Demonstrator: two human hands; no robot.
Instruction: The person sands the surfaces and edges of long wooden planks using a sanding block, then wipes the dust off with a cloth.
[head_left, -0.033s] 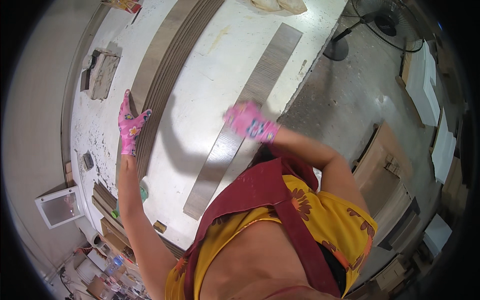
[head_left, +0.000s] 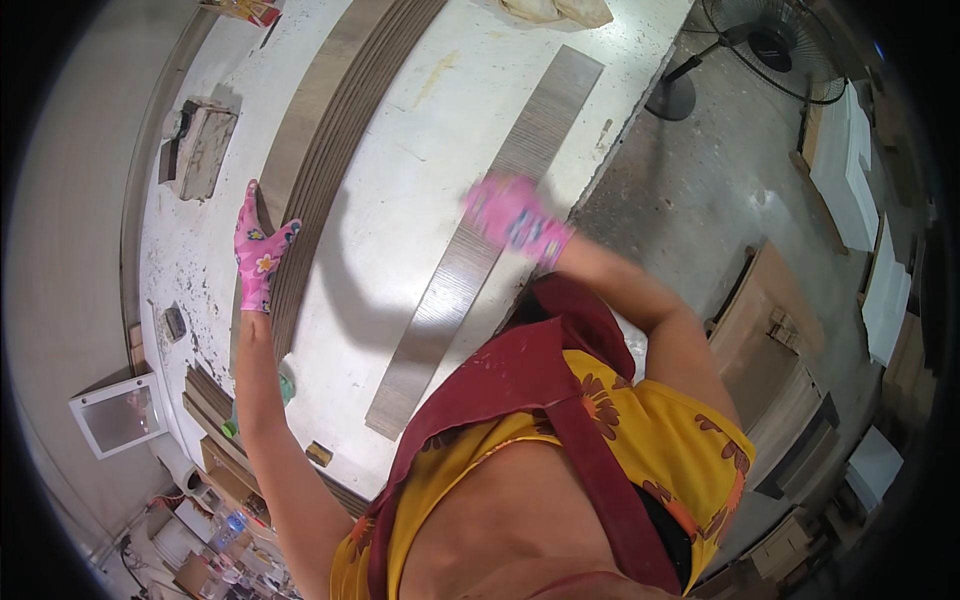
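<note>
My left hand [head_left: 263, 250], in a pink flowered glove, rests on a stack of long grey-brown wood-grain boards [head_left: 330, 130]. Its fingers stretch along the stack's left side, with the thumb spread apart toward the right edge. To the right of the stack, a single narrow wood-grain strip [head_left: 450, 290] lies flat and slanted on the white worktable [head_left: 400, 160]. Over the strip's middle is my right hand [head_left: 518, 215], gloved alike. Motion smears its fingers, so whether anything is under or in them cannot be made out.
A worn block-like object [head_left: 205, 150] sits left of the stack, with a small grey block [head_left: 175, 322] nearer me. A pale bag [head_left: 555, 10] lies at the table's far end. Beyond the right edge are a standing fan [head_left: 770, 45] and leaning panels [head_left: 765, 330].
My right hand has slid a little away from me and to the right along the strip. The left hand, the stack and the strip stay in place.
</note>
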